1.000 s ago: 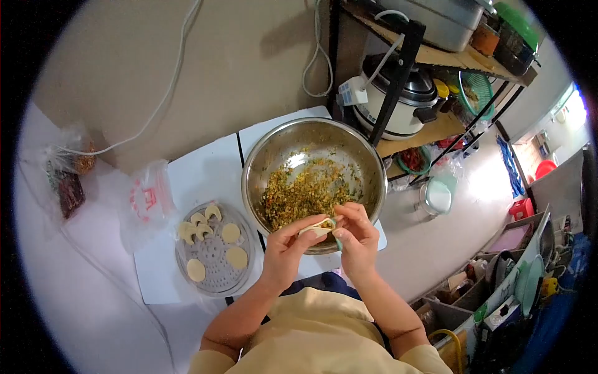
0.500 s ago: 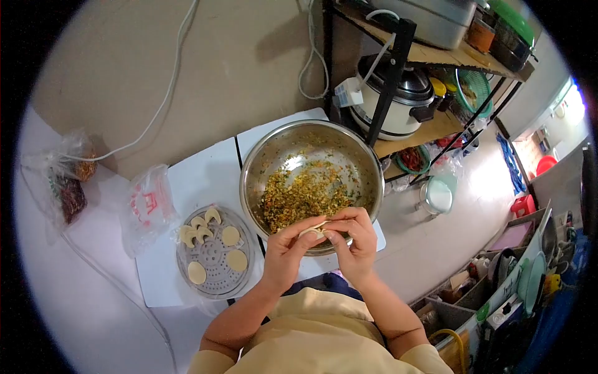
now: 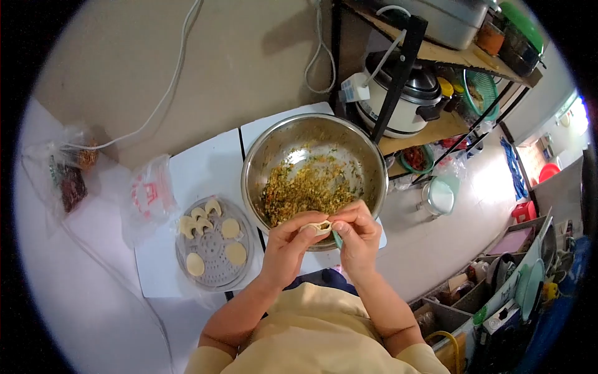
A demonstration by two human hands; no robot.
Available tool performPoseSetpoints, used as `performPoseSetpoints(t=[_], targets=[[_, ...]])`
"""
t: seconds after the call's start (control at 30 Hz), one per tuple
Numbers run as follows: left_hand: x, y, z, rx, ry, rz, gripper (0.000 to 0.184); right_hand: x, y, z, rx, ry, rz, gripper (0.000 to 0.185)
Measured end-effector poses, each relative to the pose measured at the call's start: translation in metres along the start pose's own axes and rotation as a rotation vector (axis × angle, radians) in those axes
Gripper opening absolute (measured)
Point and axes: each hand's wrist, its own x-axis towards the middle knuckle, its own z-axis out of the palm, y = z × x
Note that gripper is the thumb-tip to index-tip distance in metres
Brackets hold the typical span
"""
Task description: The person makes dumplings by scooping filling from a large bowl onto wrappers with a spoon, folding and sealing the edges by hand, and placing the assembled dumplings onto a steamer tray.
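Pinching a half-folded dumpling (image 3: 322, 229)

A white table (image 3: 205, 165) stands against the wall, with a dark seam between its two sections. Both arms bend at the elbow, the left forearm (image 3: 233, 321) and right forearm (image 3: 395, 311) slanting inward toward each other. A wide stainless-steel mixing bowl (image 3: 268, 146) sits on the table, and a round perforated tray (image 3: 215, 274) lies just beside it, to the left. Chopped, green-flecked filling (image 3: 305, 190) covers the bowl's bottom.

The left hand (image 3: 283, 252) and right hand (image 3: 358, 243) meet above the bowl's near rim, fingers curled and thumbs toward the body. The left grip is narrow, holding the dumpling between thumb and fingers; some filling shows in its gap. The right fingers bunch at its other end, also pinching a utensil.

On the tray, three flat round wrappers (image 3: 236, 254) lie apart from one another, and several crescent dumplings (image 3: 213, 206) cluster near the far edge. Smallest is the pale-green utensil (image 3: 337, 240) under the right thumb, mostly hidden.
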Motion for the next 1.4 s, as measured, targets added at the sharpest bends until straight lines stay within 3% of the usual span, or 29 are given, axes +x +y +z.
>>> performPoseSetpoints(t=[0.1,0.23,0.33,0.4,0.5,0.6,0.7,0.83,0.9,1.13,1.2,1.4], targets=[[-0.001,0.001,-0.001,0.064,-0.005,-0.050,0.025,0.004,-0.012,0.000,-0.439,-0.049,-0.193,0.008],[0.003,0.004,0.000,0.073,0.026,0.028,0.017,0.005,-0.012,0.001,-0.425,-0.096,-0.244,0.010],[0.004,0.001,-0.005,0.072,0.011,0.080,0.012,0.003,-0.013,0.003,-0.283,-0.063,-0.085,0.010],[0.003,0.000,-0.006,0.073,-0.012,0.098,0.010,0.003,-0.012,0.000,-0.471,-0.138,-0.194,0.015],[0.003,0.001,-0.004,0.192,-0.047,0.088,0.013,0.004,-0.012,-0.001,-0.460,-0.095,-0.241,0.022],[0.003,0.000,-0.004,0.189,-0.049,0.089,0.014,0.005,-0.018,-0.002,-0.604,-0.150,-0.353,0.016],[0.003,0.001,-0.007,0.138,-0.035,0.061,0.013,0.002,-0.019,0.002,-0.474,-0.088,-0.178,0.013],[0.003,0.003,-0.006,0.169,-0.049,0.063,0.012,0.004,-0.022,0.005,-0.563,-0.155,-0.245,0.012],[0.003,0.003,-0.005,0.179,-0.054,0.052,0.012,0.006,-0.017,0.003,-0.669,-0.123,-0.361,0.021],[0.004,0.002,-0.006,0.155,-0.027,0.036,0.010,0.005,-0.017,0.006,-0.618,-0.084,-0.280,0.013],[0.004,0.002,-0.006,0.143,-0.021,0.029,0.010,0.007,-0.016,0.004,-0.733,-0.171,-0.320,0.012],[0.004,0.002,0.000,0.197,-0.045,0.019,0.029,0.008,-0.006,0.001,-0.710,-0.096,-0.308,0.019]])
